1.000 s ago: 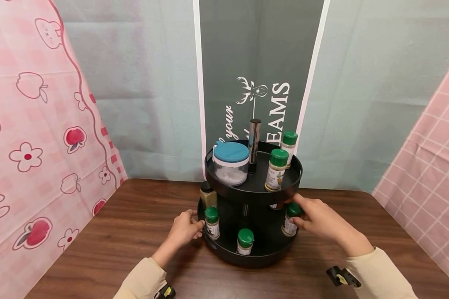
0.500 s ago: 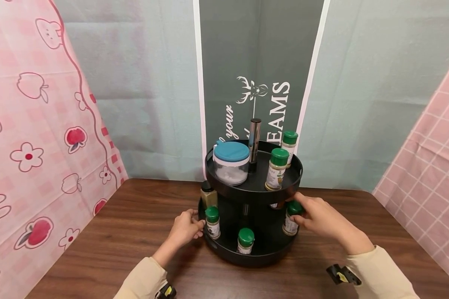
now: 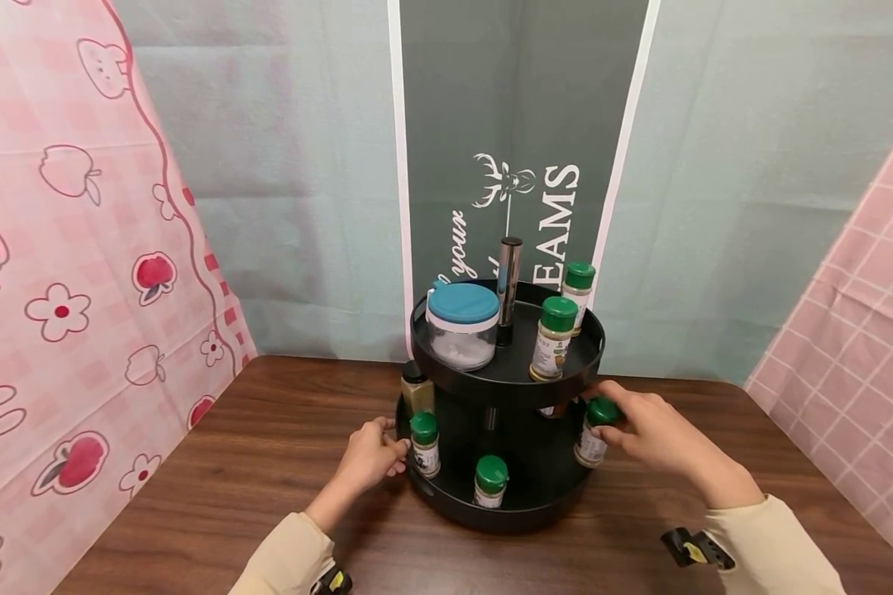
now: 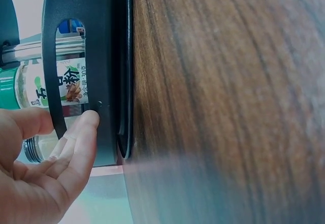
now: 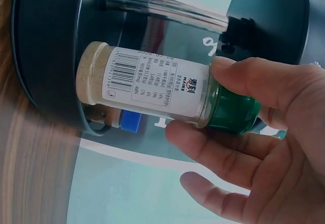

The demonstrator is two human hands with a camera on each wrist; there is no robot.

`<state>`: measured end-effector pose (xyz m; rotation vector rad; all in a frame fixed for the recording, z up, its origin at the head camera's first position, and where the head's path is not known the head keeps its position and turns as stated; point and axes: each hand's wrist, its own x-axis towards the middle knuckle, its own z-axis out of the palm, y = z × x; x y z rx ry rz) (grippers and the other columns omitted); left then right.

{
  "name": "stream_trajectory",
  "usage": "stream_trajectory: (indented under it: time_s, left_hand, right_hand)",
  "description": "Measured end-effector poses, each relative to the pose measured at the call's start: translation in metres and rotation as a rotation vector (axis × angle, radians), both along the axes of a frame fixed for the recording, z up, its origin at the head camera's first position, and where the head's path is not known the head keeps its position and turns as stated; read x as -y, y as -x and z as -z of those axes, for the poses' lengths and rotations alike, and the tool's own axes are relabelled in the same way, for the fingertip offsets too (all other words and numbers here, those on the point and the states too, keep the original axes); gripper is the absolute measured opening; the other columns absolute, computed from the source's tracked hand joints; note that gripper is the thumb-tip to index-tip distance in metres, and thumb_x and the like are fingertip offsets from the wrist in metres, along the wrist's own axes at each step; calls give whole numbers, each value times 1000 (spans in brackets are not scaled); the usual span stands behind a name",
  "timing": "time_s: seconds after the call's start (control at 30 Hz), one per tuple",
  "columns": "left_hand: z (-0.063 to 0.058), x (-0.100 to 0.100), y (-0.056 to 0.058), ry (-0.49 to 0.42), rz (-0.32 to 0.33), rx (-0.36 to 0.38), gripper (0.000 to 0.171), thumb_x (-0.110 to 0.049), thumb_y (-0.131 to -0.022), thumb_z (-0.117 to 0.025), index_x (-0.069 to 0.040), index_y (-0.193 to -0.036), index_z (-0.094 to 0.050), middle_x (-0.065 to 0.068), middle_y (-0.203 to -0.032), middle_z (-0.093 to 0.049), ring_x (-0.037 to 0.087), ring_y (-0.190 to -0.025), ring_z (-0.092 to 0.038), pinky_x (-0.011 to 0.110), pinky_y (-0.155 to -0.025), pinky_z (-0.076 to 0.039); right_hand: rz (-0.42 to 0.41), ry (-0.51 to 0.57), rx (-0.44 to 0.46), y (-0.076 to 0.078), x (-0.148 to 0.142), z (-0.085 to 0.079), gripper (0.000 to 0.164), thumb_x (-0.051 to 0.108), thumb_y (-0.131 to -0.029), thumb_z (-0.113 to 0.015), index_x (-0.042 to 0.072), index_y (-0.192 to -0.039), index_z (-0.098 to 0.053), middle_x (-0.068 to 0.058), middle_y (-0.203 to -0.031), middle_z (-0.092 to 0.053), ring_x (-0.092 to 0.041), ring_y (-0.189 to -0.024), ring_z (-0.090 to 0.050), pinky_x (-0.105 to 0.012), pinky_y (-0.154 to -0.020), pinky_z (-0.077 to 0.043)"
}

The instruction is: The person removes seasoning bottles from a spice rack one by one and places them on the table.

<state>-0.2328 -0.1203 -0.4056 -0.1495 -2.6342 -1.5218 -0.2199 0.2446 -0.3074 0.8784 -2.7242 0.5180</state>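
A black two-tier spice rack [image 3: 484, 517] stands on the table. My left hand [image 3: 372, 454] pinches its lower rim beside the handle slot, thumb inside and fingers outside in the left wrist view. My right hand [image 3: 651, 434] pinches a green-capped spice jar [image 5: 147, 82] between thumb and fingers near the cap. This jar is slightly tilted at the right edge of the lower tier, its base over the rim in the right wrist view. Other green-capped jars stand at the left [image 3: 426, 454] and front [image 3: 489, 483] of that tier.
On the upper tier are a clear tub with a blue lid [image 3: 463, 326] and two green-capped jars, the nearer one [image 3: 552, 343] in front. A black-capped bottle [image 3: 417, 392] stands at the lower left. The metal post [image 3: 508, 281] rises centrally. Curtains hang behind and at both sides.
The jar in my right hand has moved outward to the right, from inside the lower tier to its rim. My left hand keeps its hold on the rack.
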Motion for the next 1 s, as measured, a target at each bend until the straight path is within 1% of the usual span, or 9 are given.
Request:
stream_trajectory:
  time_s: [0.17, 0.3, 0.4, 0.6, 0.77, 1.0]
  left_hand:
    - [-1, 0, 1, 8, -6, -4, 44, -5, -79, -61, 14, -117, -48, 6, -61, -61, 20, -50, -60, 30, -46, -52]
    - [-2, -1, 0, 11, -11, -4, 44, -5, -79, -61, 14, -117, -48, 6, -61, -61, 21, -50, -60, 30, -46, -51]
    - [-2, -1, 0, 11, -8, -3, 44, -5, -80, -61, 14, -117, -48, 6, -61, -62, 20, -50, -60, 30, -46, -51]
    - [-1, -1, 0, 20, -10, -5, 44, -5, -80, -61, 14, -117, -48, 5, -62, -62, 19, -50, -60, 29, -46, -51]
    - [0, -1, 0, 18, -10, -4, 44, -6, -80, -61, 14, -117, -48, 5, -62, -62, 19, -50, -60, 31, -46, -52]
    - [2, -1, 1, 10, -9, -8, 43, -5, -80, -62, 14, -116, -48, 6, -63, -62, 20, -50, -60, 31, -46, -52]
  right_hand:
    - [-4, 5, -10, 1, -6, -3, 39, 12, -76, -71, 11, -111, -53, -1, -85, -60, -8, -66, -52, -34, -54, -46]
    - [28, 8, 25, 1, -11, -4, 40, 12, -78, -69, 10, -114, -52, 1, -79, -58, -6, -61, -49, -32, -52, -44]
    - [46, 12, 30, 2, -14, -4, 41, 11, -78, -68, 10, -115, -52, 2, -76, -56, -6, -60, -48, -32, -52, -44]
    - [48, 4, -6, 5, -22, -1, 42, 14, -76, -71, 6, -113, -52, -3, -82, -61, -11, -65, -54, -37, -54, -46]
    - [92, -2, 2, 7, -29, 1, 42, 14, -76, -71, 6, -113, -52, -7, -84, -62, -15, -68, -55, -39, -56, -48]
    - [123, -1, 12, 8, -35, 5, 41, 14, -76, -71, 6, -112, -53, -9, -85, -63, -18, -69, -57, -41, -57, -48]
